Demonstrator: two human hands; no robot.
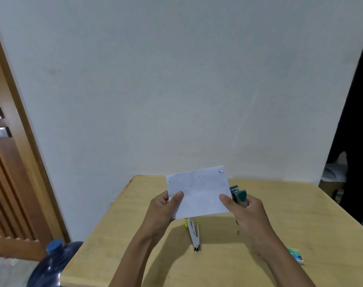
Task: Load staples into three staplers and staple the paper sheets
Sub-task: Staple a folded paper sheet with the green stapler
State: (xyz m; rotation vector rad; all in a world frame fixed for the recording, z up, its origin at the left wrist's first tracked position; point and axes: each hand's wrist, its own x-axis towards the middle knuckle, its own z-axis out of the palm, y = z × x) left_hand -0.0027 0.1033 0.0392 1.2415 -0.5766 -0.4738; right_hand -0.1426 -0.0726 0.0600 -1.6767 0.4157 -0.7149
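Pale wooden surface (279, 214) stands against a white wall. The left hand (162, 210) has its grip pinched on the left edge of the paper sheets (199, 193), held above the surface. The right hand (248, 214) has its grip clamped on a green stapler (239, 195) at the sheets' right edge. A yellow stapler (194, 235) lies opened beneath, with a staple box (296, 255) near right.

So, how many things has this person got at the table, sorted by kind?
Staplers: 2, the green stapler held up and the yellow stapler lying open on the table.
Paper bundle: 1, sheets not countable.
Staple box: 1.
Total: 4.
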